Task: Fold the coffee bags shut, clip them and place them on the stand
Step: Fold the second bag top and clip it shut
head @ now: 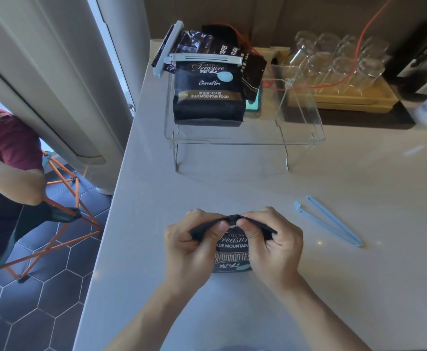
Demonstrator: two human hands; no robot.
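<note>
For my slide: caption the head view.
Both hands fold a coffee bag top; open clip waits nearby.

Coffee bag (232,245) on counter (334,274) (between both hands), open clip (327,220) to its right, stand (245,138) behind, clipped bag (208,97) on it

Soft daylight (from left), edges warped, blurred.

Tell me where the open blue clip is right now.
In the head view the open clip lies flat on the counter, right of the right hand and the bag it holds, in front of the clear stand.
</note>
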